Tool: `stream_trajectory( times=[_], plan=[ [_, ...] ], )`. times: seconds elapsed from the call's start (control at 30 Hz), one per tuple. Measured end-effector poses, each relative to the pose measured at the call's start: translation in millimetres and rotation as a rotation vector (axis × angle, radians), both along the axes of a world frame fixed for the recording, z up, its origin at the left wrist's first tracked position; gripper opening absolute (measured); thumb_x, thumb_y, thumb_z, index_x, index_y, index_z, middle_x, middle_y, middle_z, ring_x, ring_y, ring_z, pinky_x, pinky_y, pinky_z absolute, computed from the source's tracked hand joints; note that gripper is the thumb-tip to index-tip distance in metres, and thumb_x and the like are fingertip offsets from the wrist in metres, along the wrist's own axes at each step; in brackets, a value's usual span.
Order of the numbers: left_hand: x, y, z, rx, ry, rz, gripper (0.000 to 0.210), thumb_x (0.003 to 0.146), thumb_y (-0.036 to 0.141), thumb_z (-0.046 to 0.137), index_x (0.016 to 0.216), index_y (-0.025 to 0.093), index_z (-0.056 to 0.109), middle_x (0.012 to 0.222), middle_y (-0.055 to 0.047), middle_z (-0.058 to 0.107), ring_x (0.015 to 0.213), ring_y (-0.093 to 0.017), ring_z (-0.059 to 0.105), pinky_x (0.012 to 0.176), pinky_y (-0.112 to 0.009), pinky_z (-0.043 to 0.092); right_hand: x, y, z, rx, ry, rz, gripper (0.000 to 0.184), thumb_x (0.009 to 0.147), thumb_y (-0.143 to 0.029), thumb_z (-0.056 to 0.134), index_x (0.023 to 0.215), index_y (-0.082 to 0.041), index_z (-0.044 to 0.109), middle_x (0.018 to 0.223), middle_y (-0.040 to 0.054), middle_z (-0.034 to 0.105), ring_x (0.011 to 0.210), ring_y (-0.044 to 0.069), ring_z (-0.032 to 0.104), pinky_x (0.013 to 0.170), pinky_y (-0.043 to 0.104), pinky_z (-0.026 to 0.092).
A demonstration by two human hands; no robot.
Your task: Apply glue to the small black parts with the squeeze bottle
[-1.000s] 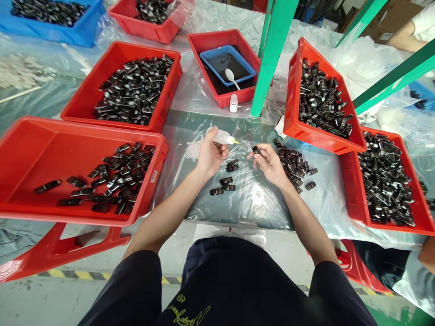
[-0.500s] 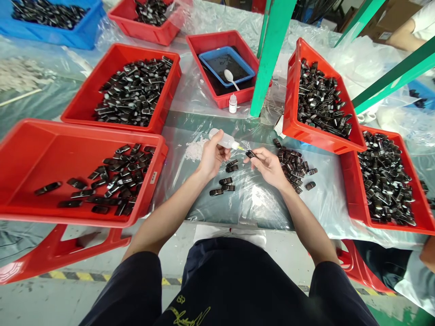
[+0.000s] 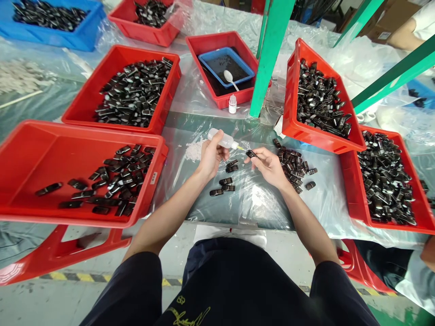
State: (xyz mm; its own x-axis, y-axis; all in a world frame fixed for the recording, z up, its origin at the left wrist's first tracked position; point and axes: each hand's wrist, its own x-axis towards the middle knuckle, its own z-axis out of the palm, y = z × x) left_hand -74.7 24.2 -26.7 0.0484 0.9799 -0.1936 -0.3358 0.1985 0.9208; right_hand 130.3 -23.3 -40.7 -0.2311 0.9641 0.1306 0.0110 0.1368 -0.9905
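Note:
My left hand (image 3: 212, 156) is closed around a translucent squeeze bottle (image 3: 224, 139) with a thin yellowish needle tip, which points right. Between the fingers of my right hand (image 3: 267, 164) is a small glossy black plastic part (image 3: 251, 154), with the needle tip at or very near it; whether they touch I cannot tell. Below, on the plastic-covered table, lie several loose black parts (image 3: 226, 181). A heap of the same parts (image 3: 292, 167) lies just right of my right hand. Left of the bottle is a scatter of small whitish pieces (image 3: 195, 150).
Red bins of black parts stand at left (image 3: 81, 174), behind it (image 3: 70, 111), and at right (image 3: 288, 104) and far right (image 3: 350, 194). A small dropper bottle (image 3: 232, 105) stands by a red bin holding a blue tray (image 3: 212, 68) with a white spoon (image 3: 229, 78). A green post (image 3: 268, 63) rises behind.
The bottle in my left hand has shifted very slightly left, its tip still by the black part. My right hand has hardly moved.

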Motion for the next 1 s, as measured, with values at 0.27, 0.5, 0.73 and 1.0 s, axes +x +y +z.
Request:
stream_trajectory(
  times=[0.27,0.5,0.73,1.0],
  plan=[
    [0.8,0.0,0.9,0.014,-0.015,0.002,0.053,0.081,0.069,0.078,0.069,0.021,0.061,0.055,0.002,0.053,0.047,-0.011,0.050,0.044,-0.026,0.039,-0.6,-0.6,1.6,0.003,-0.007,0.002,0.046,0.095,-0.065,0.072,0.107,-0.022,0.062,0.089,0.0047,0.079,0.065,0.013,0.060,0.067,0.030,0.055],
    [2.5,-1.7,2.5,0.054,0.034,0.000,0.054,0.080,0.069,0.079,0.067,0.020,0.062,0.050,0.001,0.054,0.042,-0.010,0.050,0.043,-0.025,0.039,0.2,-0.1,-1.7,-0.008,-0.019,-0.011,0.048,0.094,-0.067,0.072,0.109,-0.022,0.064,0.085,0.0033,0.077,0.063,0.013,0.059,0.065,0.030,0.054],
    [4.1,-2.9,6.0,0.054,0.070,0.006,0.053,0.082,0.069,0.078,0.068,0.020,0.063,0.049,0.002,0.054,0.040,-0.010,0.050,0.043,-0.025,0.039,-0.7,0.0,-2.4,-0.025,-0.021,-0.023,0.052,0.092,-0.070,0.073,0.109,-0.021,0.064,0.085,0.0032,0.077,0.061,0.012,0.057,0.064,0.029,0.053],
    [2.5,-4.4,7.6,0.092,0.097,-0.006,0.052,0.083,0.067,0.078,0.069,0.019,0.067,0.049,0.001,0.056,0.040,-0.010,0.050,0.044,-0.025,0.038,-1.2,-0.1,-5.5,-0.021,-0.009,-0.015,0.050,0.094,-0.067,0.073,0.110,-0.021,0.064,0.085,0.0029,0.077,0.061,0.011,0.058,0.063,0.028,0.052]
  ],
)
